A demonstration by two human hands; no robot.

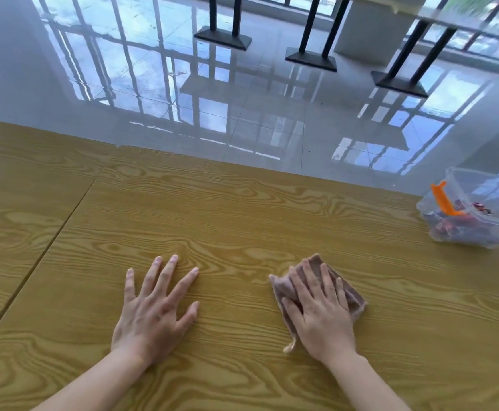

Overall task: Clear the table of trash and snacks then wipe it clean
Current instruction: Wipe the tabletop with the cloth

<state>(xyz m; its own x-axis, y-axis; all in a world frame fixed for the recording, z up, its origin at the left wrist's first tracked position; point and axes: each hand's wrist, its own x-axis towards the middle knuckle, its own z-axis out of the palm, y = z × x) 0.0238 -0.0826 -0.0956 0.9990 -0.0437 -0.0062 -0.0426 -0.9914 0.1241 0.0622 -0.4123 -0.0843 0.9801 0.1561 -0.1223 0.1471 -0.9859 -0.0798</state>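
Observation:
My right hand [321, 312] lies flat on a folded brownish-pink cloth [353, 295], pressing it onto the wood-grain table [242, 215]. My left hand [153, 310] rests palm-down on the bare tabletop to the left of the cloth, fingers spread and holding nothing. At the table's right edge stands a clear plastic container [476, 209] with orange clips; wrapped snacks lie inside it.
A seam [43, 250] runs diagonally through the tabletop on the left, where a second table section joins. Beyond the far edge is a glossy tiled floor with black table legs and bases [312, 59].

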